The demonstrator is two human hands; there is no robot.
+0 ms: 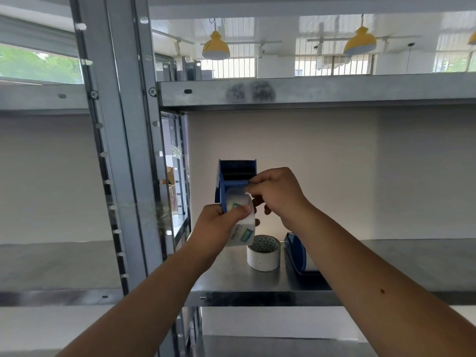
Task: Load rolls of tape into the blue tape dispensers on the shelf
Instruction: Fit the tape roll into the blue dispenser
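Note:
I hold a blue tape dispenser (233,176) up above the metal shelf (257,284), with a roll of clear tape (238,222) sitting in it. My left hand (219,228) grips the dispenser and the roll from below, thumb on the roll. At the dispenser's front edge, my right hand (277,194) pinches the loose end of the tape. A second roll of tape (264,252), white with a printed core, stands on the shelf below. Beside it lies a second blue tape dispenser (296,249), partly hidden by my right forearm.
A grey steel upright (123,150) stands to the left of the bay. The upper shelf beam (309,90) runs overhead. A white wall closes the back of the bay. The shelf stretches bare to the right (425,264).

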